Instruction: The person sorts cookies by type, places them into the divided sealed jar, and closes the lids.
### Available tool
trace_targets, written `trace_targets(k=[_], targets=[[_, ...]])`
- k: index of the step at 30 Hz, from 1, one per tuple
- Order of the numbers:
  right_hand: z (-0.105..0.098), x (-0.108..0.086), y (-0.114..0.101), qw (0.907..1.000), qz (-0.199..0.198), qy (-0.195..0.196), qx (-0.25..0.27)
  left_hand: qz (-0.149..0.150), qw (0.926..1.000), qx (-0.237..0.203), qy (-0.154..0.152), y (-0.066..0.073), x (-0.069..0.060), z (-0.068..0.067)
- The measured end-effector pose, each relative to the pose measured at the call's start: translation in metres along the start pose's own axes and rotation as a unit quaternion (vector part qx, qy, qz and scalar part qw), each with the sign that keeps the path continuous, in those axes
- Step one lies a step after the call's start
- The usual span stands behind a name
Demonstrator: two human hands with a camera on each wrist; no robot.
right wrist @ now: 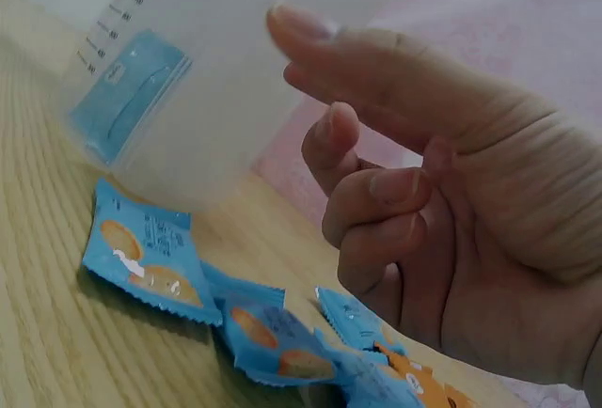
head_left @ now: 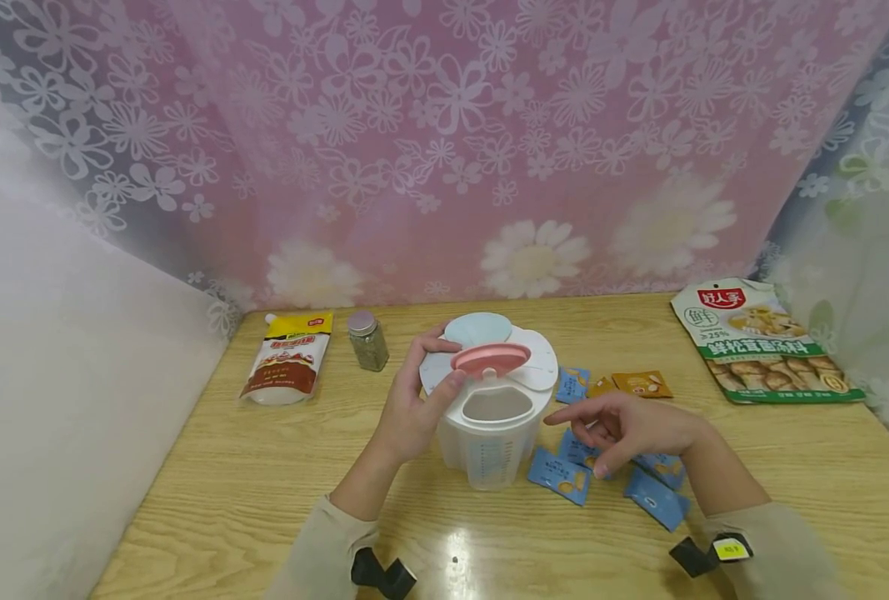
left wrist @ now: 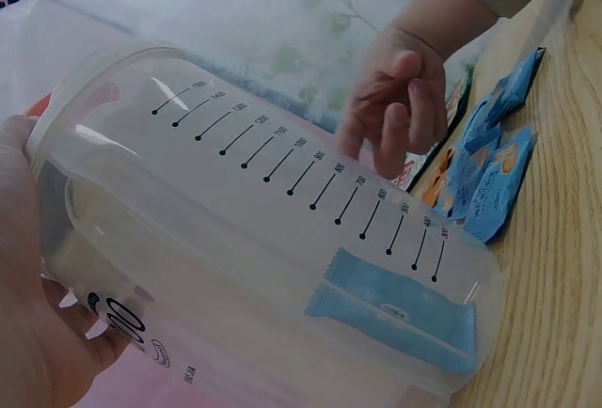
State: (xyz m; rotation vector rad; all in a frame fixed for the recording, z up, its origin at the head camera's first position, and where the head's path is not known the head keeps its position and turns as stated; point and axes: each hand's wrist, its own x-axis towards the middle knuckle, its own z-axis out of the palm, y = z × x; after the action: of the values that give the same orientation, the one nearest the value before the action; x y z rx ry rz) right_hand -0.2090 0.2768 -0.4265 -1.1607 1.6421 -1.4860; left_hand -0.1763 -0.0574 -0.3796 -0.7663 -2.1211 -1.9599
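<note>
A translucent plastic storage container [head_left: 492, 454] with measuring marks stands on the table under a white lid [head_left: 537, 367]. Its pink flap [head_left: 491, 360] is raised behind an uncovered opening; a light blue flap [head_left: 477, 327] lies farther back. My left hand [head_left: 414, 408] grips the lid from the left side, thumb near the pink flap. A blue snack packet [left wrist: 395, 309] lies inside at the bottom. Just right of the container hovers my right hand [head_left: 631, 425], index finger extended, other fingers loosely curled around nothing. Below it lie several blue packets [head_left: 560, 477].
Orange packets [head_left: 642, 383] lie behind the blue ones. At the back left are a yellow, white and brown pouch [head_left: 287, 358] and a glass spice jar [head_left: 368, 342]. A large mushroom-printed bag [head_left: 766, 346] lies at the back right, near the flowered curtain [head_left: 489, 150].
</note>
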Motion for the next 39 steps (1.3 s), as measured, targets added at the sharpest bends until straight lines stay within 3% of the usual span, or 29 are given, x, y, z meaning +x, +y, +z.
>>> trace_targets(k=[6, 15, 22, 27, 31, 39], targets=[[0.004, 0.001, 0.012, 0.9964, 0.059, 0.003, -0.060, -0.005, 1.0000, -0.003, 0.000, 0.000, 0.000, 0.000], [0.010, 0.006, 0.023, 0.9842, 0.156, 0.012, -0.083, -0.005, 0.9999, -0.008, -0.005, 0.001, 0.000, 0.001], [0.020, 0.014, 0.015, 0.9660, 0.196, 0.033, -0.166, -0.007, 0.9999, -0.015, -0.004, 0.001, 0.000, 0.001], [0.025, 0.018, 0.009, 0.9596, 0.204, 0.051, -0.187, -0.011, 0.9999, -0.008, 0.000, 0.001, 0.000, 0.001], [0.024, 0.020, 0.012, 0.9573, 0.215, 0.072, -0.180, -0.010, 0.9999, -0.007, 0.001, 0.000, -0.001, 0.001], [0.018, 0.016, 0.018, 0.9639, 0.230, 0.099, -0.090, 0.000, 1.0000, -0.007, -0.003, 0.000, 0.000, 0.000]])
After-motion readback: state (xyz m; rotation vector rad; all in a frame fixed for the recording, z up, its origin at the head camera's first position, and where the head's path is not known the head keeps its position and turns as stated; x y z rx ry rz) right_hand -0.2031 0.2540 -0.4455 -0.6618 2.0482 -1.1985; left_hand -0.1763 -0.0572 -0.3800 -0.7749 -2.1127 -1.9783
